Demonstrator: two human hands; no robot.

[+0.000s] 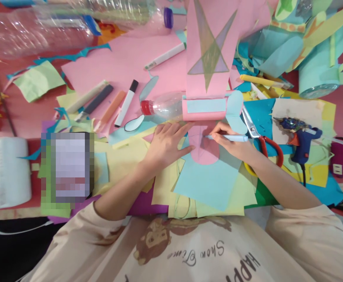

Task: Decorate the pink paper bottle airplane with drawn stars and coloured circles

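Note:
My right hand (pixel 226 141) is closed around a light blue marker (pixel 238 138), its tip on a rounded pink paper cutout (pixel 205 154). Lines show on the cutout, which rests on a light blue sheet (pixel 209 184). My left hand (pixel 170 143) lies with fingers spread on the papers, its thumb and forefinger close to the cutout's left edge. Just beyond both hands, a clear plastic bottle (pixel 168 106) with a red cap lies on its side, wrapped in pink and light blue paper. Red-handled scissors (pixel 258 135) lie partly beneath my right forearm.
A blue glue gun (pixel 303 145) sits at right on paper. Several markers, including a black-capped one (pixel 126 103), are spread at left. A pink sheet with a star (pixel 211 51) stands behind the bottle. Large clear bottles (pixel 39 33) lie at the back left. A white box-like device (pixel 5 172) is at far left.

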